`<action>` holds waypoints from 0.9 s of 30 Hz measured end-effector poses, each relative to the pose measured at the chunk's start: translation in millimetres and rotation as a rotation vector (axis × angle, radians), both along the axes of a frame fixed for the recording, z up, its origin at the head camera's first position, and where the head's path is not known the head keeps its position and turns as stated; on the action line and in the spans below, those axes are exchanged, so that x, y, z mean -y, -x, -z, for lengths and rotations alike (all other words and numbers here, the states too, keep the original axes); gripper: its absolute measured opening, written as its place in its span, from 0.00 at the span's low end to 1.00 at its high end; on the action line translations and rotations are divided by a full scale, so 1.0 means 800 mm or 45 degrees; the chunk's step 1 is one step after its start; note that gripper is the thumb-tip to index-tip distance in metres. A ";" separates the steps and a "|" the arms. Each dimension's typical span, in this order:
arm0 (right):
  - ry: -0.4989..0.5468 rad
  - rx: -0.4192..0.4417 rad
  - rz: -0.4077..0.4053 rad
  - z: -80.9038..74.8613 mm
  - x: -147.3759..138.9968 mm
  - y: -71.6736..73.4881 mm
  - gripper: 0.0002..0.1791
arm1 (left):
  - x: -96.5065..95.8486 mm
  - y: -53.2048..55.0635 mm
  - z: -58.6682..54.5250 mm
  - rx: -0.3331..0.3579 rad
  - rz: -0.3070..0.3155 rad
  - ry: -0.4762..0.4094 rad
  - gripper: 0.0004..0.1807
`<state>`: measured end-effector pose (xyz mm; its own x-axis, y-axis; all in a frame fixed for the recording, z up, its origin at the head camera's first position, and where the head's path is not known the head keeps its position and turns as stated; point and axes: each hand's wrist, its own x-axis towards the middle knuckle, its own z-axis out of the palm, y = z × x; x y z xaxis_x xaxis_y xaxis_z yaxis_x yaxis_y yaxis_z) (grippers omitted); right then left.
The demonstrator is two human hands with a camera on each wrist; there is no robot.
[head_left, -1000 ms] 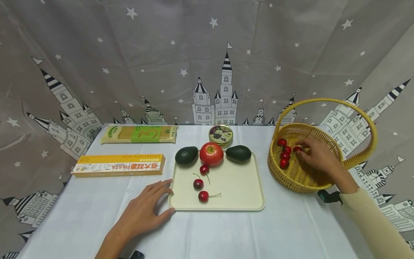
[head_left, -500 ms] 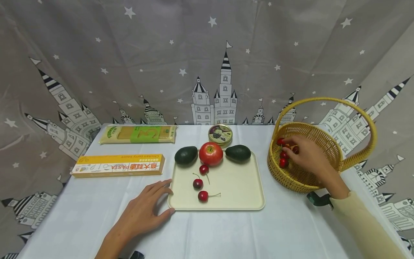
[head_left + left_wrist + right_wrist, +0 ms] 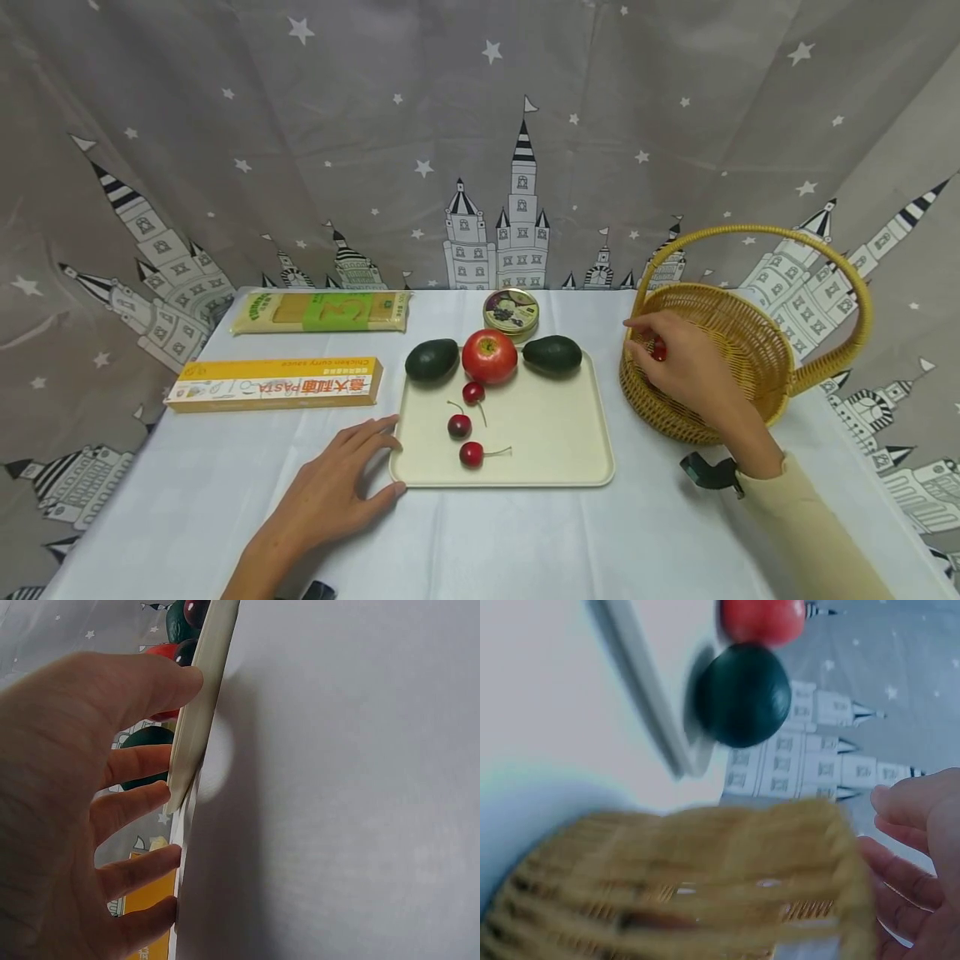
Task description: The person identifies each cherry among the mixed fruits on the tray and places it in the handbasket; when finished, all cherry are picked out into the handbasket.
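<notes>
My left hand (image 3: 330, 483) touches the left edge of the cream tray (image 3: 555, 442), thumb at its near corner; in the left wrist view, the thumb lies against the tray rim (image 3: 199, 720) with the fingers spread. On the tray are several cherries, including one with a long stem (image 3: 472, 454), a red apple-like fruit (image 3: 490, 357) and two avocados (image 3: 432, 361) (image 3: 552, 356). My right hand (image 3: 686, 367) hovers over the left rim of the yellow wicker basket (image 3: 750, 333), fingers loosely bent, nothing seen between them. A cherry (image 3: 658, 348) inside shows through the thumb gap.
Behind the tray stands a round tin (image 3: 512, 312). To the left lie a pasta box (image 3: 277, 383) and a green-labelled noodle packet (image 3: 322, 312). The basket's tall handle (image 3: 757, 231) arches above its opening. A castle-print curtain (image 3: 300, 125) hangs behind the table.
My right hand has moved left, from a cherry in the middle of the basket to the basket's left rim, leaving that cherry behind. The left hand and tray have stayed put.
</notes>
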<state>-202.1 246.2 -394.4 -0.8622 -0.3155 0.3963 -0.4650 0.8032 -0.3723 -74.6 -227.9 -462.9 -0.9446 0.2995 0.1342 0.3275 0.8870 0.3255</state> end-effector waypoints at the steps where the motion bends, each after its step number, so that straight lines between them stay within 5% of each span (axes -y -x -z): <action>1: 0.006 -0.008 -0.004 -0.001 0.004 -0.001 0.15 | 0.000 0.000 0.000 -0.001 0.004 0.000 0.23; 27: 0.027 0.079 -0.326 0.016 0.133 -0.020 0.19 | -0.001 -0.001 -0.003 0.010 -0.007 0.003 0.23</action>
<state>-185.7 139.7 -406.8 -0.7780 -0.5187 0.3545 -0.6281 0.6538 -0.4220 -74.1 -226.8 -460.6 -0.9473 0.2945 0.1259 0.3198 0.8895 0.3264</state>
